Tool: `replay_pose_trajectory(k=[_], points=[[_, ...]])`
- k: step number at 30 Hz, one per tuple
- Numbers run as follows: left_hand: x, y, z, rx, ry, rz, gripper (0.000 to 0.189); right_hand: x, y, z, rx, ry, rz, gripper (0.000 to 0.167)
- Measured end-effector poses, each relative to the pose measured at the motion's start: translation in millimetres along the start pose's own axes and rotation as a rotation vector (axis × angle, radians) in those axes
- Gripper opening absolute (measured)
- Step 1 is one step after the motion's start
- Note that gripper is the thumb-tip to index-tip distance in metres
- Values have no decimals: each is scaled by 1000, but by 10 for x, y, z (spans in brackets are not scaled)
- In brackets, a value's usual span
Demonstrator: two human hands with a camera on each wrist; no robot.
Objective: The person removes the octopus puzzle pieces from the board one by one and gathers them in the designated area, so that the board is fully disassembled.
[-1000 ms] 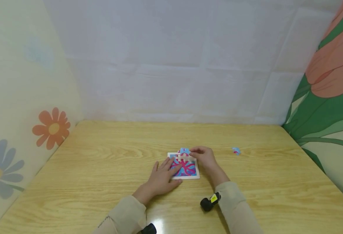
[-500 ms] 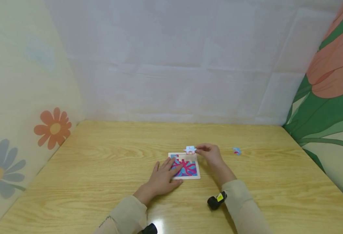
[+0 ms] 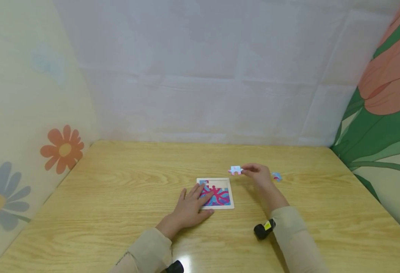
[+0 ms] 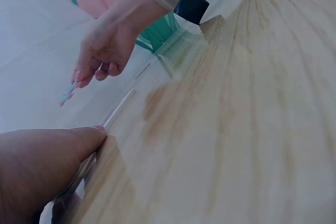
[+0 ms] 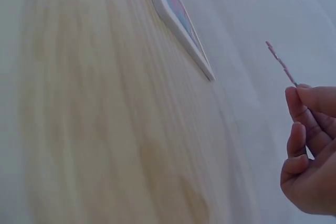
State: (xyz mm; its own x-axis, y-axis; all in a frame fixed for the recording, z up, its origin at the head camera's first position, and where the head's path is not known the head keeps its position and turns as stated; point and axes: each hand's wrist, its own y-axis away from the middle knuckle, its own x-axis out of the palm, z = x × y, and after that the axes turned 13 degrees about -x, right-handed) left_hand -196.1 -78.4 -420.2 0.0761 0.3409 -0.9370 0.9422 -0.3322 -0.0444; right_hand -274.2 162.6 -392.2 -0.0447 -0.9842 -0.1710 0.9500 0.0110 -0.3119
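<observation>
A framed jigsaw puzzle (image 3: 232, 197) with a white border and a pink, blue and purple picture lies on the table. Its top row has a bare, pale gap right of the upper left corner. My left hand (image 3: 189, 209) rests flat with spread fingers over the puzzle's left side. Between thumb and fingertips, my right hand (image 3: 259, 176) pinches a light blue and pink puzzle piece (image 3: 235, 170), raised above the table to the upper right of the frame. In the right wrist view the piece (image 5: 281, 62) appears edge-on.
Another blue and pink puzzle piece (image 3: 276, 176) lies on the wooden table (image 3: 135, 170), just right of my right hand. A white cloth (image 3: 200, 94) hangs behind the table. Flower-patterned panels stand at left and right.
My right hand has lifted the puzzle piece off the frame's top row and carried it to the right. The left hand has stayed in place on the puzzle.
</observation>
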Motion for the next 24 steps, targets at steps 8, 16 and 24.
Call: replay_pose_trajectory(k=[8,16,24], points=[[-6,3,4,3,-1,-11,56,-256,-27,-5,15,31,4,24],[-2,10,-4,1,3,2,56,-428,-20,-18,-3,38,-16,23],[-7,10,-18,0,-1,12,56,-646,-27,-66,23,79,-17,25]])
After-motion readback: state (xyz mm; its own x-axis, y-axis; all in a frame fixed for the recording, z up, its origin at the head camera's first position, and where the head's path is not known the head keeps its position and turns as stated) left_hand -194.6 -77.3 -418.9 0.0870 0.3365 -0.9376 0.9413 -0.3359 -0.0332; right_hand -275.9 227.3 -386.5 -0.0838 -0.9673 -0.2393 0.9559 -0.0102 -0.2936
